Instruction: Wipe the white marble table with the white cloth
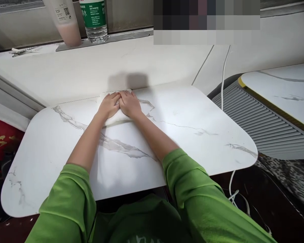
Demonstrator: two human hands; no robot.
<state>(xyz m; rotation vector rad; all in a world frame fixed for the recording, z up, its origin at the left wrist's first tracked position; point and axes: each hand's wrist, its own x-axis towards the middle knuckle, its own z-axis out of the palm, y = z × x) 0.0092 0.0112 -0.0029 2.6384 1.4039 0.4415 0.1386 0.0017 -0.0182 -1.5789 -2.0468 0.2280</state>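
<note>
Pressing down on a folded white cloth (116,118), possibly a small towel; it is white on white, so hard to tell. Left hand (108,106) and right hand (129,104) lie flat on it, side by side, fingertips touching, fingers stretched out, gripping nothing. Cloth sits at the far edge of the marble tabletop (192,135), just short of the seam with the pale ledge (91,67). Beyond: water bottle (95,20), pink drink cup (66,23). Risk, my guess: on this polished surface, a forward shove could skid the cloth over that back edge.
</note>
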